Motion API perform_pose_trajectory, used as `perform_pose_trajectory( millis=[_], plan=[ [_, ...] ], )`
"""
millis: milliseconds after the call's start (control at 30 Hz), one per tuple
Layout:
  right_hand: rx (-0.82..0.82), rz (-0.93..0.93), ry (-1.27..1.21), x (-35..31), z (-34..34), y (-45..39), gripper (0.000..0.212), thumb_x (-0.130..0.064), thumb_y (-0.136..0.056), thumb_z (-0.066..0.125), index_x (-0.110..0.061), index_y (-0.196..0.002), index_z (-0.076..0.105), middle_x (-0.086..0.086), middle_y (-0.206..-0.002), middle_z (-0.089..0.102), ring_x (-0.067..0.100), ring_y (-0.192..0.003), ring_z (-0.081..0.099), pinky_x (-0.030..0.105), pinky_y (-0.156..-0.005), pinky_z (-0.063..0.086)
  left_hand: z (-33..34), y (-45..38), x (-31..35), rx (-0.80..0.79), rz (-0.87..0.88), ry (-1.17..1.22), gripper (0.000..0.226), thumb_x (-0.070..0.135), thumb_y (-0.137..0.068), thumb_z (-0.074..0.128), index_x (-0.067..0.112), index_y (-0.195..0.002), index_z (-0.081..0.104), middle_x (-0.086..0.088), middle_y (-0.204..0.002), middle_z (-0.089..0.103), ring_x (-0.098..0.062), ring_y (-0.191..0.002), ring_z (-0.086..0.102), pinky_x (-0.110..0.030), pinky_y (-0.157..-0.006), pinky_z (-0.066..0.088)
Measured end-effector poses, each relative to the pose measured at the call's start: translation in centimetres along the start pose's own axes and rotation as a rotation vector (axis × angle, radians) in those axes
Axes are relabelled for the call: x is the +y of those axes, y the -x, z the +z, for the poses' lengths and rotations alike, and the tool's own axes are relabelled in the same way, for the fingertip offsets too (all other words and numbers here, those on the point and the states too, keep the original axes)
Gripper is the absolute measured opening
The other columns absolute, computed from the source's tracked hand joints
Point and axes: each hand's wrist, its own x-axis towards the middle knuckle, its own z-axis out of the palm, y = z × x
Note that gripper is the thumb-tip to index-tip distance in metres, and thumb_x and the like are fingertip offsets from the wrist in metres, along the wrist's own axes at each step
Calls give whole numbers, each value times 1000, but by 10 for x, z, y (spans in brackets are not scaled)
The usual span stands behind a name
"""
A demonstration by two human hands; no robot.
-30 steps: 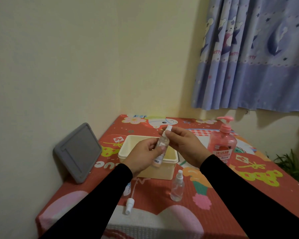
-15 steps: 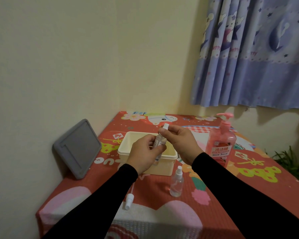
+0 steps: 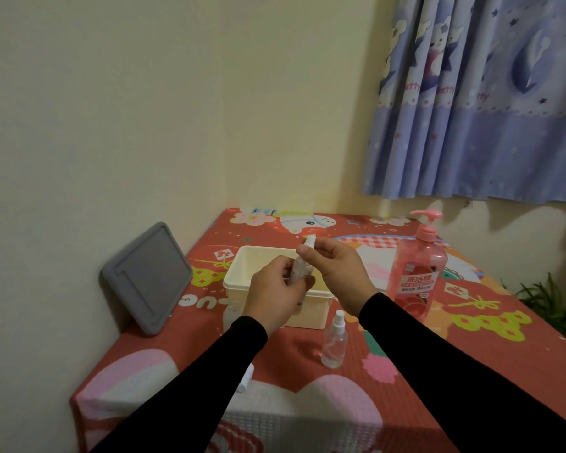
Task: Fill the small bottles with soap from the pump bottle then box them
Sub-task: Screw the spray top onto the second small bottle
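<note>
- Head view: the left hand [image 3: 275,297] is curled round the body of a small bottle [image 3: 296,273], holding it upright above the near edge of the cream box [image 3: 242,273].
- The right hand [image 3: 337,273] pinches the bottle's white cap [image 3: 308,240] between thumb and fingertips; whether the cap is being screwed on or off cannot be told.
- A second small bottle [image 3: 334,343], clear and capped, stands upright on the cloth just in front of the box, between the two sleeves.
- A loose white sprayer top [image 3: 245,380] lies near the table's front edge, partly behind the left sleeve.
- The pink pump bottle [image 3: 415,276] stands to the right of the box, nearly full, its nozzle pointing left.
- Handling, as a judgement: the small bottles look like thin clear plastic, light and a little squashy, so hold the body firmly but not hard; squeezing with the cap off may push soap out.
- Soap on the wall would make one slippery; take it round the middle, and turn the cap by its sides.
- Being narrow and light, the standing one will tip easily if brushed.
- The pump bottle looks heavy and stable; press its head from above, with the small bottle's mouth right under the nozzle.
- A grey lid [image 3: 147,279] leans against the wall at left.
</note>
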Motion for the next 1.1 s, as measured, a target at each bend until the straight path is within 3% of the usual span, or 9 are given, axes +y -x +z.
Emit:
perform_pose_trajectory(
  millis=[100,333,467,533,600,667,867,1000,1100],
  plan=[
    [-52,6,51,3,-1,1,22,-28,-88,67,-13,-104,71,2,-101,75,7,-95,69,19,-83,53,0,3,-5,-20,-26,0,17,22,-84,71,15,-95,60,-3,-86,70,-18,-76,69,-18,-53,53],
    [-60,-50,407,8,-14,14,44,-46,-92,56,-22,-128,59,-8,-127,62,5,-116,57,28,-101,45,3,13,-24,-39,-74,-3,18,18,-85,69,14,-98,57,-2,-87,67,-10,-72,63,-8,-47,43],
    [-20,-91,579,14,-26,21,44,-49,-94,50,-25,-130,58,-11,-132,58,5,-118,51,23,-96,39,6,19,-40,-60,-103,-43,21,21,-84,68,22,-101,57,2,-96,68,-13,-87,64,-19,-64,51],
    [-10,-101,657,15,-31,24,45,-49,-95,48,-25,-131,57,-9,-137,54,8,-124,49,27,-100,39,8,23,-48,-68,-107,-46,24,21,-82,69,27,-102,58,6,-98,69,-14,-93,65,-34,-80,55],
    [-19,-110,718,17,-37,26,46,-47,-96,46,-22,-133,55,-6,-142,51,12,-132,43,32,-107,37,10,28,-55,-69,-113,-55,23,21,-81,69,30,-99,59,7,-95,70,-13,-91,66,-40,-84,55],
    [-32,-102,767,23,-43,28,49,-50,-96,44,-22,-135,53,-3,-145,47,13,-137,38,32,-111,32,14,32,-60,-70,-118,-46,19,21,-81,68,30,-95,59,6,-90,71,-11,-86,67,-39,-80,57],
    [-90,-90,905,39,-54,30,58,-58,-94,38,-25,-141,46,-4,-152,38,11,-141,30,29,-112,25,22,44,-60,-106,-138,0,15,16,-86,66,22,-98,59,-2,-90,71,-16,-83,67,-11,-57,49],
    [-103,-101,929,43,-57,32,65,-67,-89,33,-29,-141,44,-6,-151,40,10,-139,33,31,-112,30,24,46,-62,-107,-130,-80,17,24,-85,66,28,-99,58,8,-88,70,-8,-82,65,-9,-58,46],
    [-101,-109,949,43,-57,34,58,-59,-93,39,-28,-142,44,-5,-150,40,11,-138,34,29,-110,29,23,46,-61,-119,-122,-94,16,24,-86,64,26,-101,59,7,-87,70,-2,-77,63,-6,-54,43]
  ],
)
